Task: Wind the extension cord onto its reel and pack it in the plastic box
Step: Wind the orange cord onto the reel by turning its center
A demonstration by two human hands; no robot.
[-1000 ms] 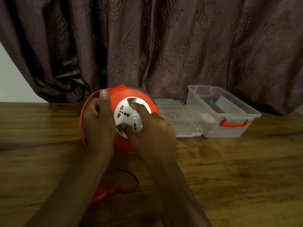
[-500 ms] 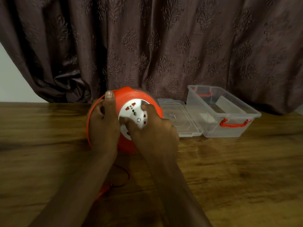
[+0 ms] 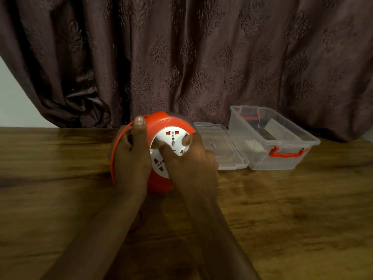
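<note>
An orange round cord reel [image 3: 161,183] with a white socket face [image 3: 171,136] stands tilted on the wooden table [image 3: 292,209]. My left hand [image 3: 132,156] grips its left rim, thumb on top. My right hand [image 3: 191,160] presses fingers on the socket face. The orange cord [image 3: 114,156] arcs around the left of the reel, and a short loop of it [image 3: 140,218] shows between my forearms. The clear plastic box [image 3: 260,158] with orange handles stands open to the right, its lid [image 3: 220,146] flat beside the reel.
A dark patterned curtain [image 3: 201,57] hangs behind the table's far edge. A strip of pale wall [image 3: 12,106] shows at the far left. Bare wood lies in front of the box and at the left of the table.
The socket face has turned under my right hand. The loose cord and plug near my forearms have drawn in, leaving only a short loop visible. The reel has shifted slightly right.
</note>
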